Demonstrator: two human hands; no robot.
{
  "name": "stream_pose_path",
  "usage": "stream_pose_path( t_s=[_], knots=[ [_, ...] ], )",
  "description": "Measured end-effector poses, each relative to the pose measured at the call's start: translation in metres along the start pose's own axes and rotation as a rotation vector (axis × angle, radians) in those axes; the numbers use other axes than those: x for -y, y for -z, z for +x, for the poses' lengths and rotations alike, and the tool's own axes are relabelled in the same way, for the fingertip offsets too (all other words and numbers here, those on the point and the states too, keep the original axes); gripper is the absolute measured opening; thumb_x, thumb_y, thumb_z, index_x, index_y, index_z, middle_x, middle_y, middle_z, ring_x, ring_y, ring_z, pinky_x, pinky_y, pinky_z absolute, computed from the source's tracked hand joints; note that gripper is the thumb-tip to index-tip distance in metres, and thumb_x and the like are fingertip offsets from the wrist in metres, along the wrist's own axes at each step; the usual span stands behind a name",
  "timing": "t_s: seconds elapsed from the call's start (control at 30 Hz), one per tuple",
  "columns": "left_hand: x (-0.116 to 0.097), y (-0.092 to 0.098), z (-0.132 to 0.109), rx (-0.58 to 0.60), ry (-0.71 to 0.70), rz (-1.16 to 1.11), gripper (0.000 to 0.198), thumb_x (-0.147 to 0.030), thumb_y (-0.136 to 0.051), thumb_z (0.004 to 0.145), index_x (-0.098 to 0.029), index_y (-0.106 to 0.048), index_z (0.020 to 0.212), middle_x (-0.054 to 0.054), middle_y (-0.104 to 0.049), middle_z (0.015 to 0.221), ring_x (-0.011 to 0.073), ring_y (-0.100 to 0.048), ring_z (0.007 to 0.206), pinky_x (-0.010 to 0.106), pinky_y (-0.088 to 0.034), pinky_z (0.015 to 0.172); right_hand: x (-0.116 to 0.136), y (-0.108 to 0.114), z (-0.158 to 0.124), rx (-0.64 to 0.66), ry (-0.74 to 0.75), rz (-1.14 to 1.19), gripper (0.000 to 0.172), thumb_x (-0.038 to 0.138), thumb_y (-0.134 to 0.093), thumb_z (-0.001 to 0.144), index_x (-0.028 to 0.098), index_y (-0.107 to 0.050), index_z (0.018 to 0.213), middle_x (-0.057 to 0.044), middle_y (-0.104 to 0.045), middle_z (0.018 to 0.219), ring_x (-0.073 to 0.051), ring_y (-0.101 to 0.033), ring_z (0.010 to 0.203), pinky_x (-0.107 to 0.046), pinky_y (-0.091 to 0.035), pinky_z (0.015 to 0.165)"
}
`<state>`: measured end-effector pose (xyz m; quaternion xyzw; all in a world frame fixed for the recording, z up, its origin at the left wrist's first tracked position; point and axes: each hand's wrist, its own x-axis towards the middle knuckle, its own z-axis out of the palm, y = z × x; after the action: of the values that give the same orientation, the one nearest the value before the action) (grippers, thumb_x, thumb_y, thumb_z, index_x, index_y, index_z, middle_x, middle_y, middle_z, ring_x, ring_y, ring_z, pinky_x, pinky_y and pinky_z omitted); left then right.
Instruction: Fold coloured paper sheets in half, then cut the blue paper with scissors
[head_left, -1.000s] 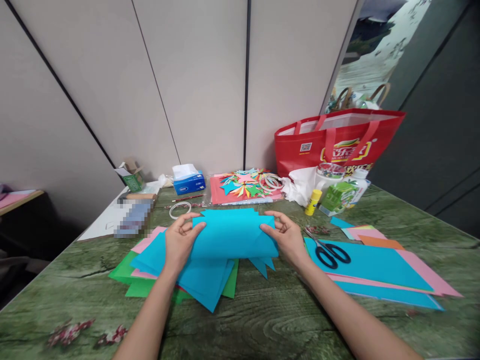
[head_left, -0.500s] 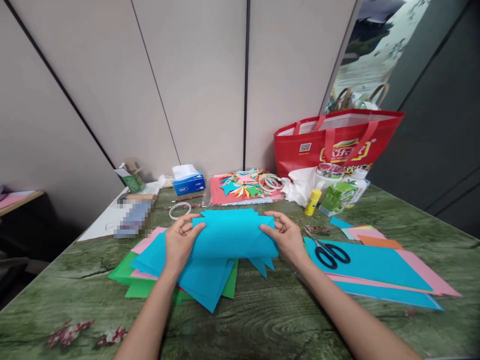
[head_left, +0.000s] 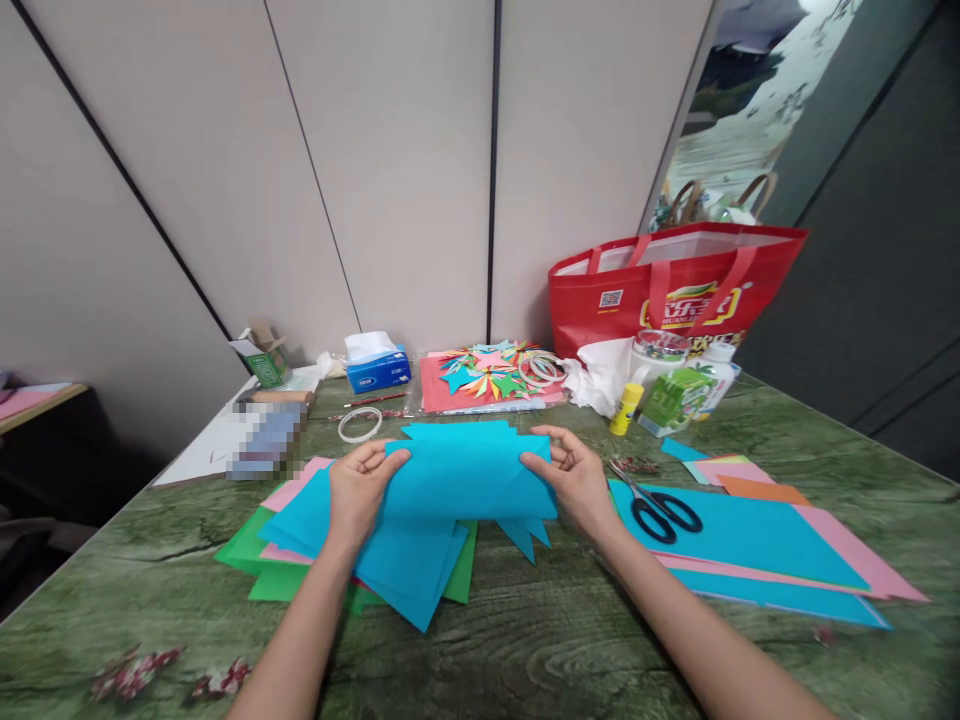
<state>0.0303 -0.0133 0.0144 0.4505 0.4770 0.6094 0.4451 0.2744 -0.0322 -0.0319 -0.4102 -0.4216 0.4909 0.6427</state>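
Observation:
I hold a folded sheet of blue paper point(head_left: 469, 478) just above the table, one hand at each end. My left hand point(head_left: 361, 492) pinches its left edge, thumb on top. My right hand point(head_left: 573, 480) pinches its right edge the same way. Under the sheet lies a loose pile of blue, green and pink paper point(head_left: 315, 540) fanned out on the green wood-grain table point(head_left: 540, 640).
Black-handled scissors point(head_left: 658, 508) lie on blue and pink sheets point(head_left: 765, 550) to the right. Farther back are paper cut-outs on a red sheet point(head_left: 491, 378), tape rings point(head_left: 360, 424), a tissue box point(head_left: 378, 366), a yellow glue stick point(head_left: 627, 408) and a red bag point(head_left: 675, 290).
Both hands keep the same pinch on the blue sheet. The view has shifted slightly; nothing on the table has moved.

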Motion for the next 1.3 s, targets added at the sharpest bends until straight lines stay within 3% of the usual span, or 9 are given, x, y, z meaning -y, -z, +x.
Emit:
stream_pose_path(
  t_s=[0.67,0.87,1.0,1.17,1.3],
  knots=[
    [0.000,0.001,0.002,0.026,0.040,-0.003,0.039,-0.032,-0.082,0.043,-0.012,-0.067,0.074,0.006,-0.070,0.066,0.0173,-0.062,0.056,0.027,-0.050,0.054,0.007,-0.002,0.000,-0.046,0.000,-0.002,0.051,0.036,-0.078,0.053,0.022,-0.055,0.096,-0.001,-0.070,0.074,-0.018,-0.063,0.061,-0.030,-0.051,0.057],
    [0.000,0.001,0.002,0.021,0.059,-0.016,0.041,-0.032,-0.082,0.042,-0.012,-0.067,0.074,0.005,-0.070,0.064,0.0159,-0.062,0.054,0.027,-0.049,0.055,0.013,-0.003,0.000,-0.089,0.024,-0.045,0.043,0.041,-0.073,0.059,0.019,-0.060,0.093,0.006,-0.059,0.050,-0.008,-0.046,0.041,-0.020,-0.035,0.040],
    [0.000,0.001,0.003,0.017,0.054,-0.014,0.038,-0.031,-0.082,0.042,-0.012,-0.067,0.072,0.004,-0.070,0.063,0.0149,-0.060,0.053,0.025,-0.048,0.053,0.013,-0.002,0.000,-0.103,-0.005,0.003,0.048,0.040,-0.076,0.054,0.018,-0.061,0.094,0.004,-0.064,0.056,-0.011,-0.052,0.046,-0.023,-0.041,0.046],
    [0.001,0.001,0.003,0.010,0.049,-0.010,0.039,-0.031,-0.081,0.043,-0.012,-0.067,0.074,0.005,-0.070,0.064,0.0156,-0.061,0.053,0.026,-0.048,0.053,0.011,-0.002,0.001,-0.143,-0.044,0.036,0.038,0.040,-0.079,0.049,0.018,-0.065,0.077,0.000,-0.068,0.061,-0.014,-0.057,0.050,-0.027,-0.045,0.050],
    [0.002,0.001,0.003,0.007,0.072,-0.041,0.040,-0.029,-0.082,0.041,-0.012,-0.067,0.073,0.005,-0.070,0.064,0.0155,-0.061,0.053,0.027,-0.048,0.055,0.008,0.000,0.003,-0.158,-0.083,0.100,0.036,0.036,-0.080,0.047,0.018,-0.065,0.075,-0.001,-0.070,0.064,-0.015,-0.059,0.051,-0.027,-0.046,0.051]
  ],
)
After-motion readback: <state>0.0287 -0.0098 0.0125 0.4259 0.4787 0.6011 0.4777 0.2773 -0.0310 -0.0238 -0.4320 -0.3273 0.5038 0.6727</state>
